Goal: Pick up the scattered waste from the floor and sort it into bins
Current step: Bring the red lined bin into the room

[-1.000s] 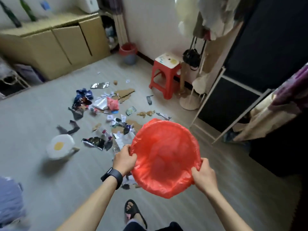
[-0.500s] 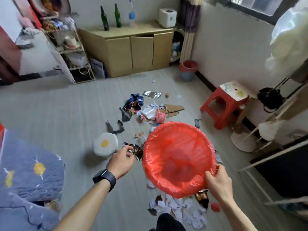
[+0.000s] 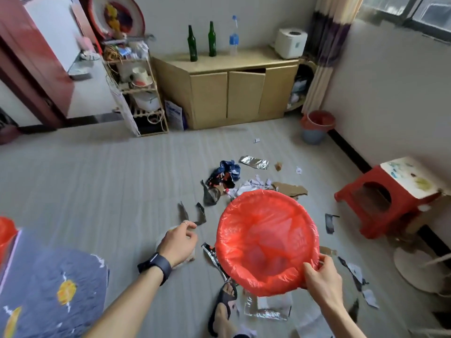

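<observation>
Gripping the near rim of a red-lined bin (image 3: 267,242), the right hand (image 3: 322,280) holds it above the floor (image 3: 97,181). Left hand (image 3: 179,242) hangs loosely curled, empty. Scattered waste (image 3: 234,176) lies just beyond and beneath.

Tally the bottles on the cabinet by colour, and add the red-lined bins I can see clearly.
Green glass bottles: 2
Clear plastic bottle with blue label: 1
Red-lined bin held by the right hand: 1
Red-lined bin by the wall: 1
Total: 5
A red shape at the left edge is too cropped to count.
</observation>
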Motion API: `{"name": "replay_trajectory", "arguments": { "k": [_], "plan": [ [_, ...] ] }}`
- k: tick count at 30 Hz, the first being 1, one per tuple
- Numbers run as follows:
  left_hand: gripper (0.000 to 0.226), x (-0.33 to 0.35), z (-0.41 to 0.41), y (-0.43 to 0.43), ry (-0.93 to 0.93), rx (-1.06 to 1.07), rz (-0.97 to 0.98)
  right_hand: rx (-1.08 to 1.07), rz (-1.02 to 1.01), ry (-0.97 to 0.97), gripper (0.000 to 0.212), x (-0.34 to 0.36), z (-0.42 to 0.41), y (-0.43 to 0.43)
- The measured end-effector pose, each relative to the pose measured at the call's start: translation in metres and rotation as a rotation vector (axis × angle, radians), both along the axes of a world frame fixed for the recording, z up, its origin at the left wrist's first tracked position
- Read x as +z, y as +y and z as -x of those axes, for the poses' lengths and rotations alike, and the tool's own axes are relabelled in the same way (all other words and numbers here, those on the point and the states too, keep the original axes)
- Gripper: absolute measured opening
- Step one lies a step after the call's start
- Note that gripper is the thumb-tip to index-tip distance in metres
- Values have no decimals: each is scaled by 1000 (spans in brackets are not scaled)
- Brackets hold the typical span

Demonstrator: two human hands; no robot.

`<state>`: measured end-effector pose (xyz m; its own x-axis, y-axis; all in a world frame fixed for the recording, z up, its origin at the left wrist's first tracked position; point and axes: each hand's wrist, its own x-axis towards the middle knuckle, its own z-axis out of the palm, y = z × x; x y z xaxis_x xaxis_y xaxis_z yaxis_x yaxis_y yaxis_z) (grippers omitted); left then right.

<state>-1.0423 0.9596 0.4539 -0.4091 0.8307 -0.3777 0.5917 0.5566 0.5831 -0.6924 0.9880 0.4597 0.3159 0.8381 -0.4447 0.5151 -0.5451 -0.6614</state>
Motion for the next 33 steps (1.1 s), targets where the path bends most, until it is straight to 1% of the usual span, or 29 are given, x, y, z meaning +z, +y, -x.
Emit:
{"name": "replay_trajectory", "arguments": {
  "k": [4, 7, 10, 14, 19, 23, 25, 28, 31, 33],
  "plan": [
    [25, 0, 42, 80, 28, -44, 81, 11, 6, -14, 24, 7, 57, 82],
    [24, 3, 61, 124, 8, -47, 76, 47, -2, -22, 23, 18, 88, 123],
    [28, 2, 73, 161, -12, -34, 80, 80, -21, -41, 23, 22, 114, 166],
    [36, -5, 92, 195, -64, 39, 118, 93, 3, -49, 25, 19, 142, 198],
    [44, -8, 124, 244, -146, 108, 113, 143, 58, -40, 26, 14, 177, 235],
    [55, -18, 160, 283, -142, 139, 161, 200, 87, -27, 26, 7, 212, 267],
    [50, -23, 176, 298, -144, 142, 200, 212, 104, 16, 27, -3, 230, 281],
    [38, -37, 212, 322, -161, 164, 246, 242, 116, 39, 23, -18, 269, 308],
    [30, -58, 265, 351, -193, 181, 316, 252, 126, 56, 23, -37, 319, 340],
    [32, -83, 306, 371, -220, 196, 368, 256, 148, 62, 23, -55, 356, 361]
  ]
}}
